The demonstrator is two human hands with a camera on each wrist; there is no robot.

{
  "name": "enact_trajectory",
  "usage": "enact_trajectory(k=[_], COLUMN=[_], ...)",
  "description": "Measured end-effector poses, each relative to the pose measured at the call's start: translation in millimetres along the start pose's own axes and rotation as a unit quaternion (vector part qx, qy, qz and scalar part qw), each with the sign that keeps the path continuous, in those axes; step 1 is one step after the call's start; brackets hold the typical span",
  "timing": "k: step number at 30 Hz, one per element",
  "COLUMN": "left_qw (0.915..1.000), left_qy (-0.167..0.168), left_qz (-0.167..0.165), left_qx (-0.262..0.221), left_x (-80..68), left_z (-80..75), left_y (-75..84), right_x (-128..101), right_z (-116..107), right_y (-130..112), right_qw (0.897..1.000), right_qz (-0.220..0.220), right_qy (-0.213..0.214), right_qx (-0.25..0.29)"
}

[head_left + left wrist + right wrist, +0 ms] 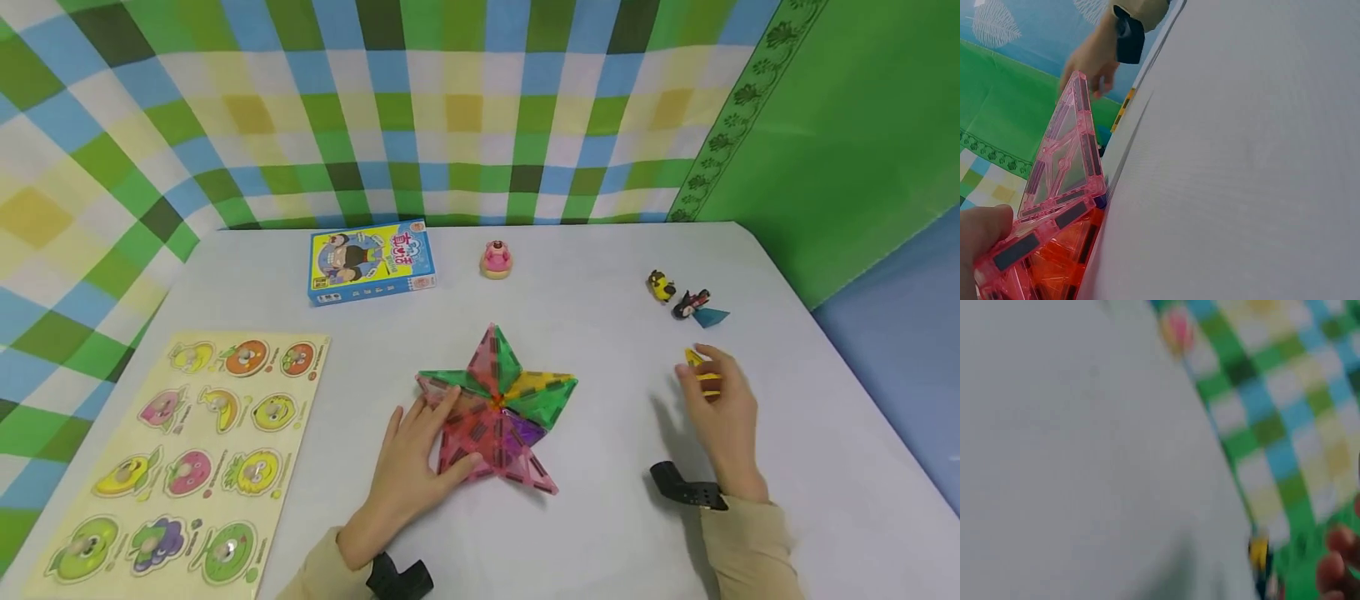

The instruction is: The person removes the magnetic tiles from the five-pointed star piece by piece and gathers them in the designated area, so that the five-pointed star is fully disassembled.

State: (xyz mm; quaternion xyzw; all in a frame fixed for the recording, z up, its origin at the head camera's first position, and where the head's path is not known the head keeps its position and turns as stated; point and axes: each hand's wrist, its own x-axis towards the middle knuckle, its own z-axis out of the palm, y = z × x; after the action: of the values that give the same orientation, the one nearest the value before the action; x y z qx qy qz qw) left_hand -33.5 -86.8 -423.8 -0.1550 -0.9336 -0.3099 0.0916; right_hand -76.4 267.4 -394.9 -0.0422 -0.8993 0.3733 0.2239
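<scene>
A flat star of translucent magnetic tiles (517, 392) lies mid-table, in pink, green, yellow and purple. My left hand (420, 458) rests on its pink lower-left tiles with straight fingers. In the left wrist view a pink triangle (1063, 169) and an orange tile (1054, 269) fill the lower left, with my thumb (979, 234) beside them. To the right of the star, my right hand (716, 400) curls its fingers and thumb round a small yellow tile (701, 372) on the table. The right wrist view is blurred and shows only fingertips (1335, 565).
A wooden fruit puzzle board (187, 450) lies at the left. A blue card box (371, 260) and a pink figurine (496, 258) stand at the back. Two small toy figures (675, 293) and a blue triangle tile (711, 317) sit beyond my right hand.
</scene>
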Motion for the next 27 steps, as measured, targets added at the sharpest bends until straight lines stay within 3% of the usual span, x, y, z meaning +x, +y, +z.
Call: enact_trajectory(k=[2,3,6,8,10,12,17,20,22,24,27], left_qw=[1.0,1.0,0.9999,0.9998,0.9998,0.9998,0.9999,1.0,1.0,1.0,1.0], left_qy=[-0.001,-0.001,-0.007,-0.014,-0.019,-0.019,-0.011,-0.009,-0.008,-0.004,0.001], left_qz=[0.002,0.003,0.008,0.01,0.009,0.006,0.003,0.003,0.002,0.0,-0.004], left_qx=[0.001,0.0,-0.003,-0.004,-0.003,0.0,0.001,0.001,0.001,0.0,-0.001], left_x=[1.3,1.9,3.7,4.5,4.6,4.1,2.7,2.2,1.7,0.9,-0.2], left_z=[-0.1,-0.2,0.5,1.5,2.6,3.6,5.1,5.6,5.8,5.6,4.8], left_y=[0.7,1.0,1.9,2.3,2.2,1.7,-0.5,-1.2,-1.6,-2.0,-2.7], right_x=[-11.0,-18.0,-41.2,-53.7,-62.4,-66.3,-66.1,-63.9,-59.8,-53.0,-37.6], right_z=[12.1,18.8,36.7,45.0,50.7,54.9,62.9,64.6,64.5,63.6,59.1], right_y=[-22.0,-33.0,-58.6,-66.4,-68.4,-66.9,-63.3,-61.9,-60.3,-56.7,-45.7], right_qw=[0.991,0.979,0.925,0.896,0.884,0.879,0.859,0.854,0.861,0.878,0.914], right_qz=[-0.099,-0.143,-0.244,-0.282,-0.309,-0.326,-0.381,-0.403,-0.393,-0.365,-0.304], right_qy=[-0.056,-0.104,-0.256,-0.317,-0.333,-0.332,-0.315,-0.287,-0.256,-0.209,-0.111], right_qx=[0.066,0.097,0.138,0.13,0.109,0.106,0.133,0.161,0.196,0.229,0.246])
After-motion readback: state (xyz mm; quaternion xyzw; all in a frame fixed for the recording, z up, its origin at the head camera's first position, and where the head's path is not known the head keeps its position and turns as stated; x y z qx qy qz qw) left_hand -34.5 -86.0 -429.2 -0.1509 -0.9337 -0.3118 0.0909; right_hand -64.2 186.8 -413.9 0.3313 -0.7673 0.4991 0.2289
